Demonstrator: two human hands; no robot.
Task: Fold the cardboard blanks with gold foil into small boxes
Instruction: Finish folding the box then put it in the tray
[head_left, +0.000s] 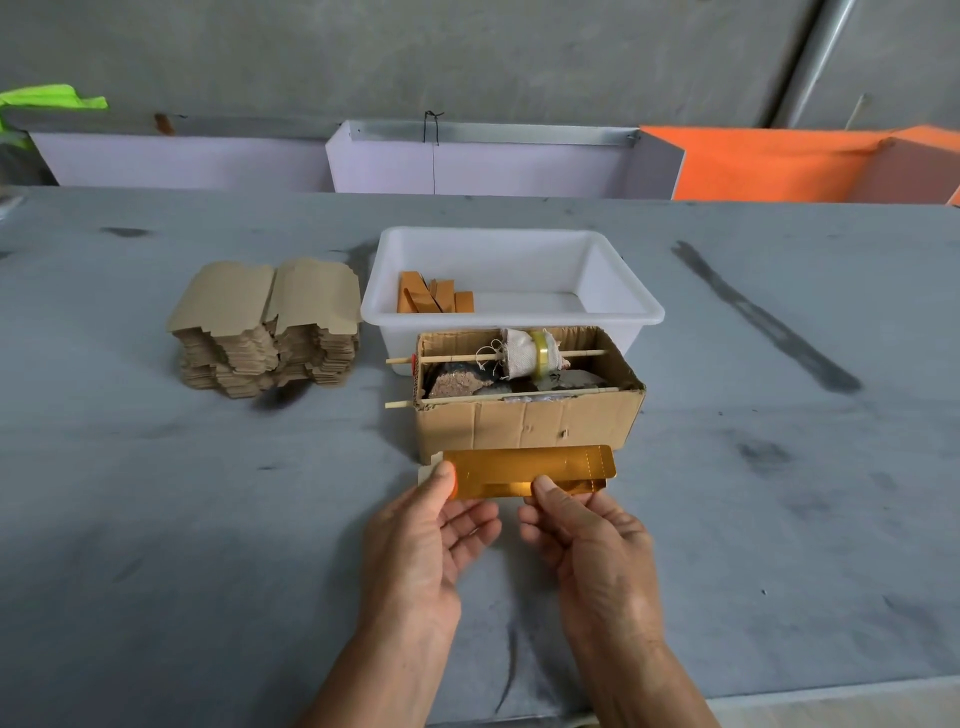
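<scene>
**gold-foil blank held flat ahead of folding**

a flat, oblong cardboard blank faced with gold foil is shown held just above the grey bench, directly in front of a brown corrugated carton. its near-left corner is pinched by the left hand, thumb on the foil face and fingers underneath; its near edge, towards the middle, is pinched in the same way by the right hand. the blank is judged to be light, thin and fairly stiff, with scored lines along which it should bend readily. the foil face is likely to be slippery and easily marked, so hold is best taken at the edges and flaps, thumbs set beside a score line, not across the open panel. a stack of unfolded brown blanks is seen well to the left on the bench. a white plastic tub, holding a few orange-brown pieces, stands behind the carton. two thin wooden sticks are laid across the carton, the farther one carrying a cloth-wrapped roll.
</scene>
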